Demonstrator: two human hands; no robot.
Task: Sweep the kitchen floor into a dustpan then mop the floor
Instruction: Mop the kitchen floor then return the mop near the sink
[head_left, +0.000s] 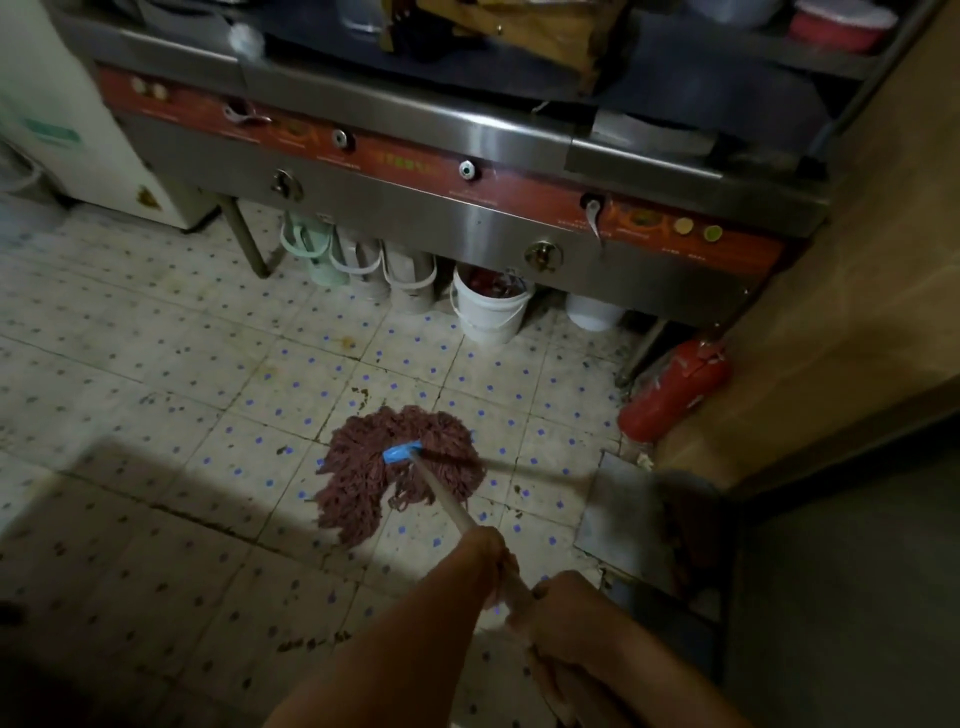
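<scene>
Both hands grip the mop handle (441, 493), one above the other. The left hand (488, 558) is the lower on the shaft, nearer the mop head; its forearm runs up from the bottom edge toward the middle, and its fingers are curled round the pale pole. The right hand (563, 608) is wrapped round the handle just behind it, closer to the body, its forearm coming in from the lower right. The two hands sit near each other, almost touching.

The handle slants from the hands up and left to a blue clamp (402, 451) at the centre of the mop head (395, 467). The reddish strands lie spread flat on the floor (182, 364), which is tiled, pale with blue dots and dirty brown specks.

Beyond stands a steel stove (467, 223) with white buckets (488, 306) beneath it. A red extinguisher (672, 387) leans at the right by the wall.
</scene>
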